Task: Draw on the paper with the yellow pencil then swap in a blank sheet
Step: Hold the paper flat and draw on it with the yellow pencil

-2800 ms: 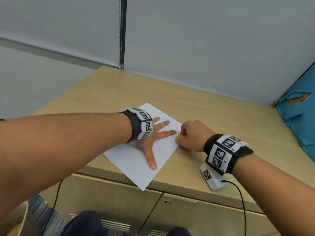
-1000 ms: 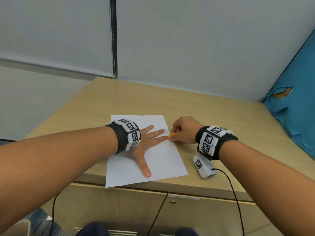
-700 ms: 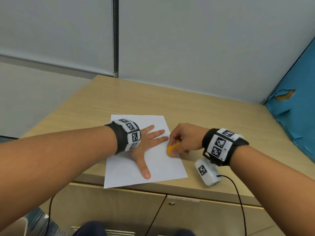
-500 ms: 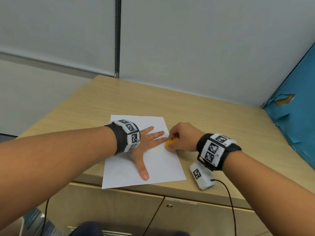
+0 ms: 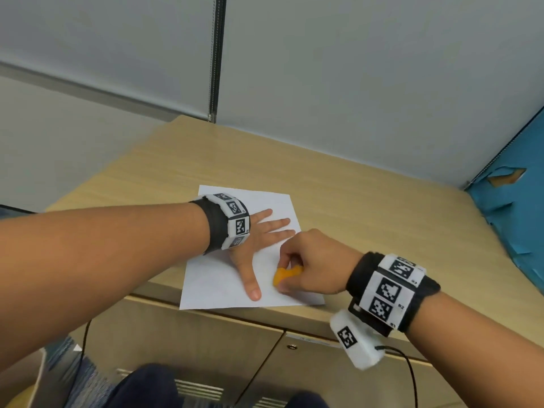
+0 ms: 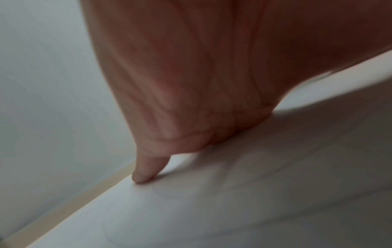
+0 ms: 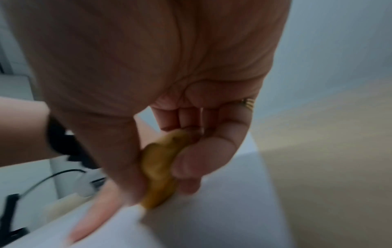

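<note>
A white sheet of paper (image 5: 217, 278) lies on the wooden desk (image 5: 353, 207) near its front edge. My left hand (image 5: 259, 240) lies flat on the sheet with fingers spread, pressing it down; in the left wrist view a fingertip (image 6: 141, 177) touches the paper (image 6: 212, 218). My right hand (image 5: 306, 263) pinches a short, stubby yellow pencil (image 5: 284, 275) between thumb and fingers, its tip down on the lower right part of the sheet. The right wrist view shows the yellow pencil (image 7: 161, 169) gripped in the fingers with its pale tip on the paper (image 7: 212, 218).
A grey partition wall (image 5: 353, 83) stands behind the desk. A blue panel (image 5: 518, 207) stands at the right edge. Cabinet doors (image 5: 206, 343) sit below the desk front. A cable (image 5: 412, 378) hangs from my right wrist camera.
My right hand with the pencil has moved toward me across the sheet, from beside my left fingertips to the lower right part. The left hand has stayed flat on the paper.
</note>
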